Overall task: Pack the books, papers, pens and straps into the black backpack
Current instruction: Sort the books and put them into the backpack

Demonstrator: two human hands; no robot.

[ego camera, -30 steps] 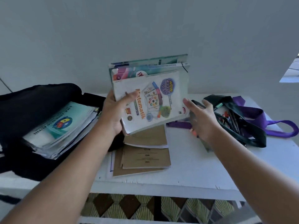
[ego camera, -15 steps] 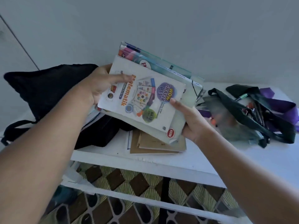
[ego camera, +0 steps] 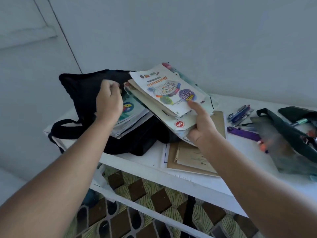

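1. A person stands at a white worktop (ego camera: 197,183) set against a pale wall; a black backpack (ego camera: 85,90) lies on its left end, mouth open toward the middle, with a stack of books (ego camera: 132,114) already partly inside.
2. The left hand (ego camera: 108,102) is curled at the upper lip of the backpack's opening, apparently pinching the fabric to lift it; the exact grip is blurred.
3. The right hand (ego camera: 200,129) grips the near corner of a bundle of workbooks (ego camera: 169,97), thumb on top and fingers beneath; the bundle is tilted, its far end over the backpack's mouth, a colourful maths cover uppermost.
4. Handling, as a judgement: the thin workbooks look floppy and glossy, so they may fan or slide apart when held by one corner; a grip along the spine edge, or support underneath, would keep them squared.
5. The backpack is soft and slumps, so its mouth probably needs holding open.
6. Brown paper folders (ego camera: 197,162) lie flat on the worktop below the right hand.
7. To the right lie blue pens (ego camera: 239,113), a purple strap (ego camera: 243,133) and dark straps (ego camera: 283,127) in a loose tangle, not yet packed.
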